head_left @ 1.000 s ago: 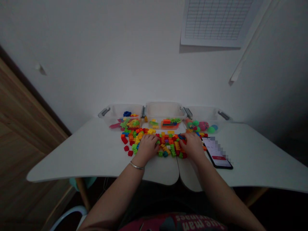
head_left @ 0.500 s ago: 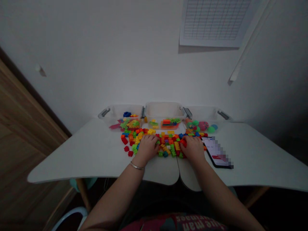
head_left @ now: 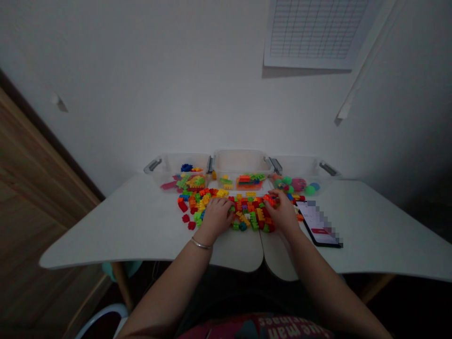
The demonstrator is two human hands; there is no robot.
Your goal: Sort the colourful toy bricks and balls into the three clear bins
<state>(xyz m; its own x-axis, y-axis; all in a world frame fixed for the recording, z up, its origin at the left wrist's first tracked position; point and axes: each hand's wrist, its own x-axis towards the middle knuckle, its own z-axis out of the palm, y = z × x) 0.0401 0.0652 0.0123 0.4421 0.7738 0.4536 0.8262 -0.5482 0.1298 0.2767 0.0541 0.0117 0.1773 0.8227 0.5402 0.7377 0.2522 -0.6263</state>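
Observation:
A spread of colourful toy bricks [head_left: 243, 205] covers the middle of the table. My left hand [head_left: 218, 217] rests on the left part of this pile, palm down with fingers curled. A bit of green shows at its fingertips, but whatever lies under the fingers is hidden. On the right side of the pile, my right hand [head_left: 284, 215] is turned with thumb and fingers around an orange-red toy brick [head_left: 270, 199]. Beneath it lie a yellow brick [head_left: 260, 215] and several red ones.
Three clear plastic bins stand along the wall: the left bin [head_left: 169, 162] and middle bin [head_left: 242, 160] hold bricks, the right bin [head_left: 300, 165] holds coloured balls. A phone [head_left: 318, 226] lies right of my right hand. The white table [head_left: 141, 230] has a seam at its front.
My right hand has rolled from palm down to thumb up, its fingers reaching slightly farther away, with the orange-red brick now showing between them. My left hand has stayed in place.

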